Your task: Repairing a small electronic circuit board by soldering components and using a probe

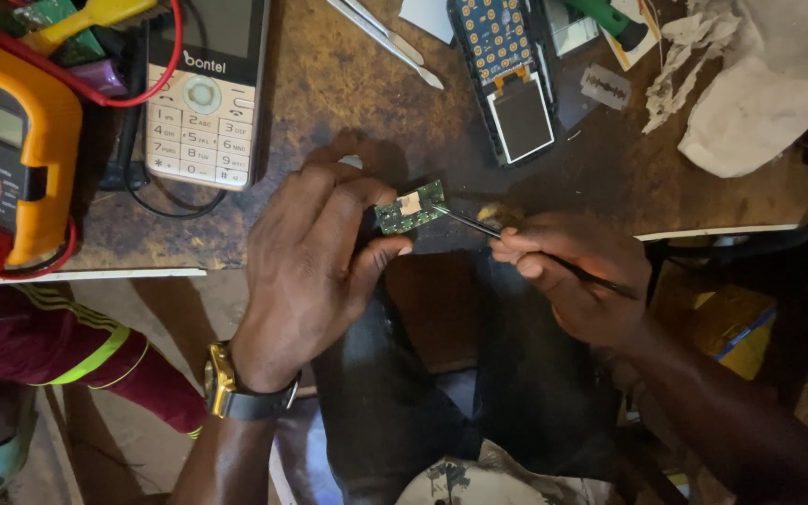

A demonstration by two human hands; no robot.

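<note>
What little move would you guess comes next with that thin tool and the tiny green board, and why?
Probably a slight nudge of the thin tool inward across the small green circuit board. Its tip sits at the board's right edge, the right hand holds it like a pen, and the left hand pinches the board steady above the worn table.

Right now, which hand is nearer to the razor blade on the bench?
Right. The right hand lies below the razor blade, slightly to its left; the left hand is farther left, holding the small green circuit board.

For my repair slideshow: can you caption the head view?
Left hand holds a small green circuit board while the right hand touches it with a thin tool.
</note>
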